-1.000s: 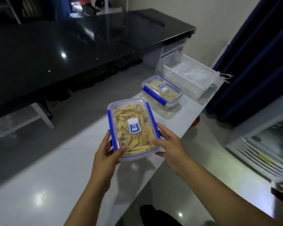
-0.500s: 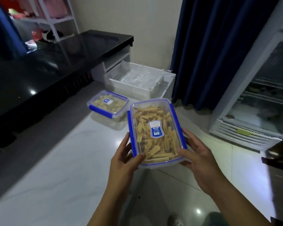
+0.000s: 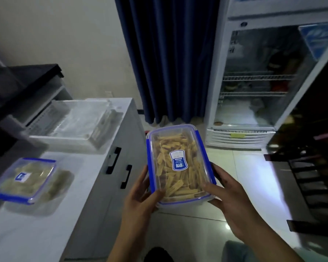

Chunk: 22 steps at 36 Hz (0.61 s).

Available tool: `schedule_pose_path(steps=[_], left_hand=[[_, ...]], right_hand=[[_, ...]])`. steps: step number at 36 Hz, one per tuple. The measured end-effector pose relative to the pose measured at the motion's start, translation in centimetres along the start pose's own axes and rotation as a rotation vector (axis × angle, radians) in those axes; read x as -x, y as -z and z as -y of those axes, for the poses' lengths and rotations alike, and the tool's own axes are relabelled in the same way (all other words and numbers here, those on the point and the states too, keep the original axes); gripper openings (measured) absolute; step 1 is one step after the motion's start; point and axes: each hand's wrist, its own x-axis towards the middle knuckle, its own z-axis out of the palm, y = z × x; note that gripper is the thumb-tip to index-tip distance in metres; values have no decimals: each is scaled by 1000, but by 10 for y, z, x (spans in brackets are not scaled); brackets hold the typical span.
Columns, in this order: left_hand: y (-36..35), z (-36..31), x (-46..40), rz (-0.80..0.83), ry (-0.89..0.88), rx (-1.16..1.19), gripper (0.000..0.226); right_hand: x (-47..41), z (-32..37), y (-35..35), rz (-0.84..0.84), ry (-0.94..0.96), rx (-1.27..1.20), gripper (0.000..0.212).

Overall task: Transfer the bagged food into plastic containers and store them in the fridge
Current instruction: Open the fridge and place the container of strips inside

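I hold a clear plastic container (image 3: 178, 163) with blue clips, a closed lid and yellow food sticks inside, level above the floor. My left hand (image 3: 138, 197) grips its near left corner and my right hand (image 3: 229, 197) grips its near right side. A second closed container (image 3: 27, 180) with pale food sits on the white counter (image 3: 45, 233) at the left. The fridge (image 3: 254, 82) stands ahead at the right with its door open, wire shelves showing.
A clear empty tray (image 3: 70, 125) lies at the counter's far end. A blue curtain (image 3: 169, 53) hangs between counter and fridge. The cabinet front has black handles (image 3: 113, 160). A dark rack (image 3: 311, 176) stands at the right, with the open fridge door above it.
My view has swung right toward the fridge, and I carry the container with it off the counter. The fridge interior now fills the upper right; the second container has slid to the left edge.
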Motion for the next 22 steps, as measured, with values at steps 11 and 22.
schedule_pose_path(steps=[11,22], left_hand=[[-76,-11,-160,249,76,-16,71],[-161,-36,-328,501,75,-68,61]], right_hand=[[-111,47,53,-189,-14,-29,64],[-225,113,96,-381,9,-120,56]])
